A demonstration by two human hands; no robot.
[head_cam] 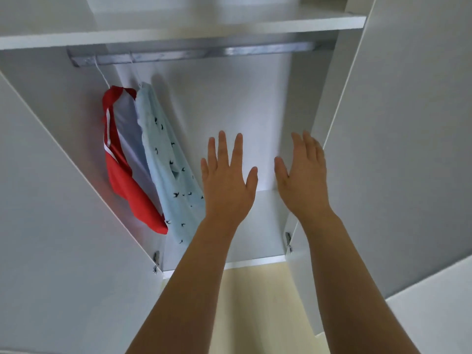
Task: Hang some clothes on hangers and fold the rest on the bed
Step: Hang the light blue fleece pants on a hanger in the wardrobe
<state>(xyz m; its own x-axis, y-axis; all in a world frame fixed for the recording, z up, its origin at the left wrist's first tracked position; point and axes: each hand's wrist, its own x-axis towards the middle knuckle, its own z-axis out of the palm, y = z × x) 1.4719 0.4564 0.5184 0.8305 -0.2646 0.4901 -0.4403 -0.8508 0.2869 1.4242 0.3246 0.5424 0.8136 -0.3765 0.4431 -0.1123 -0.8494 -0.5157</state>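
Inside white wardrobe (242, 118) — metal rail (204, 53), two hung garments (153, 159).

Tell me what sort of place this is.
Probably a bedroom: an open white wardrobe with a grey metal hanging rail, where a red-and-white garment and a pale blue bird-print garment hang from it.

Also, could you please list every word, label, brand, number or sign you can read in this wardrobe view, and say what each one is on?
None: no readable text appears anywhere in this view.
The light blue garment carries only small dark bird shapes, not letters.
The red garment shows a white stripe and no wording.
The rail, shelf and wardrobe doors are plain.
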